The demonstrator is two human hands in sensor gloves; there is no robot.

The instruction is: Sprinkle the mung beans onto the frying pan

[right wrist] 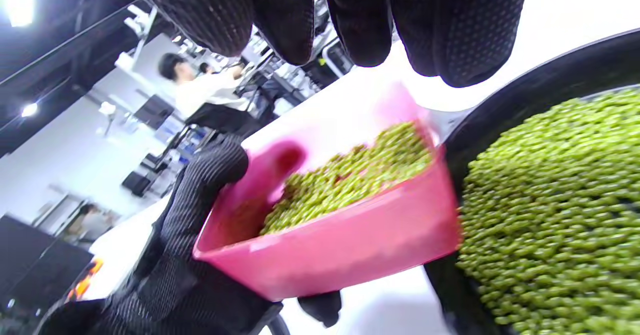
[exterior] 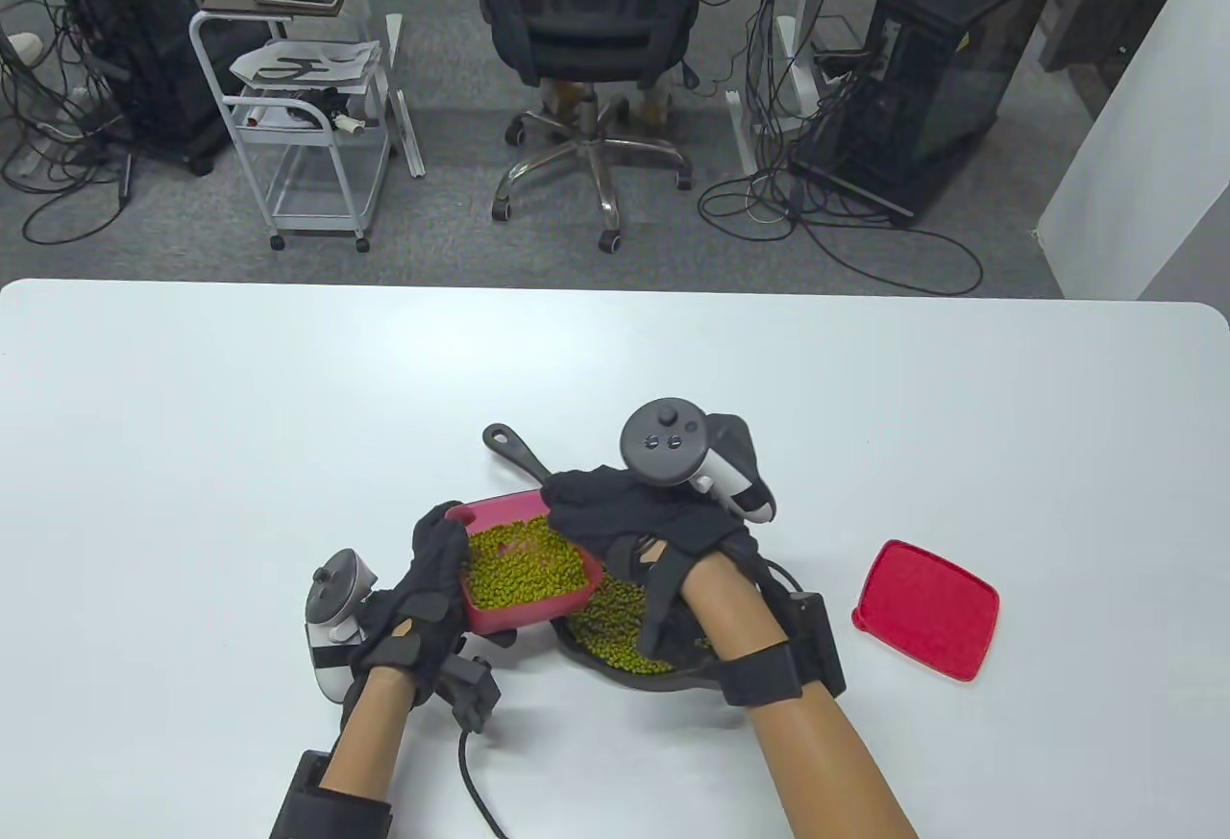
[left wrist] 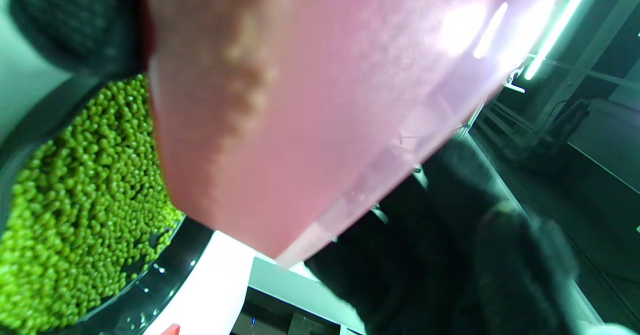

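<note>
A pink container (exterior: pixel 527 610) part full of mung beans (exterior: pixel 524 570) is held tilted over the left rim of the black frying pan (exterior: pixel 516 452). My left hand (exterior: pixel 437 570) grips the container's left end, thumb over its rim. The pan holds a pile of beans (exterior: pixel 615 623). My right hand (exterior: pixel 586 507) hovers over the container's far right corner, fingers extended and holding nothing. The right wrist view shows the container (right wrist: pixel 340 250), its beans (right wrist: pixel 350 175), the pan's beans (right wrist: pixel 550 200) and my right fingertips (right wrist: pixel 450 35) above them. The left wrist view shows the container's underside (left wrist: pixel 325 100) above the pan's beans (left wrist: pixel 75 200).
A red lid (exterior: pixel 927 608) lies flat on the white table (exterior: pixel 192 455), right of the pan. The pan's handle points away to the far left. A cable (exterior: pixel 476 781) runs from my left wrist to the near edge.
</note>
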